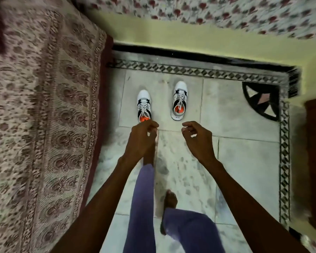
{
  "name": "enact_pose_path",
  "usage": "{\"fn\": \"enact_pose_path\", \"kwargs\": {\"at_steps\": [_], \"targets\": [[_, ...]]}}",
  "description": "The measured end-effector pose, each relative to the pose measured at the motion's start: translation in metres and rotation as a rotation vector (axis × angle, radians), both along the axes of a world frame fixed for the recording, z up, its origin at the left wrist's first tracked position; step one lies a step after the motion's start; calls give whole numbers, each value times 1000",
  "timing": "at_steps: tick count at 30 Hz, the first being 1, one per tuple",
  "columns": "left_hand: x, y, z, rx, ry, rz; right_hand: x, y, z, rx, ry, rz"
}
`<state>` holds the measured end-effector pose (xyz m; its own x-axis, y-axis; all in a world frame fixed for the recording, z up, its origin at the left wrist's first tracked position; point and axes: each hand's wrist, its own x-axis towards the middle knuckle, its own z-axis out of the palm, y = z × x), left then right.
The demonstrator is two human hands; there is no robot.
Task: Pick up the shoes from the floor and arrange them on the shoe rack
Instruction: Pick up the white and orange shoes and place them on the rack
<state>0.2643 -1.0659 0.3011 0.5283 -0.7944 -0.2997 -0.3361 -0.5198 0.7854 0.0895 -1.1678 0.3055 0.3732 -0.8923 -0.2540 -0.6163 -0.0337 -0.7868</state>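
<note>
white shoes (179,100) with orange insides, pinkish floral bedspread (40,106), pale floor (244,134); purple trousers (142,207), blurry

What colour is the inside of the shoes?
Bright orange inside both white shoes, seen in the head view.

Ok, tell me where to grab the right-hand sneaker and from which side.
Grip the right-hand sneaker by its heel collar, coming from above on the near side. It stands upright, heel toward the person, its orange-lined opening facing up, and the right hand is nearest it.
</note>
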Motion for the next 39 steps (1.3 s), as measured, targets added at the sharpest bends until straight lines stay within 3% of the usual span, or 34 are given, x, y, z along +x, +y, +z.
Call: {"fn": "enact_pose_path", "kwargs": {"at_steps": [5,8,11,14,16,19,24,28,39], "targets": [[53,-60,-191,80,45,14,62,-62,-186,-18,-7,-57],[66,-66,-303,146,-53,-15,77,-88,-291,-76,54,-28],[69,-66,-394,376,-291,-241,75,-110,-384,-309,360,160],[63,-66,-447,633,-548,-469,67,-126,-444,-344,667,329],[61,-69,-466,683,-695,-489,65,-132,-469,-347,716,367],[62,-75,-474,652,-702,-433,72,-141,-484,-398,690,364],[64,-95,-434,570,-718,-345,91,-144,-453,-395,693,364],[58,-107,-343,514,-666,-434,92,-122,-355,-338,614,350],[19,-108,72,284,-612,-775,27,-41,56,-235,554,54]]}}
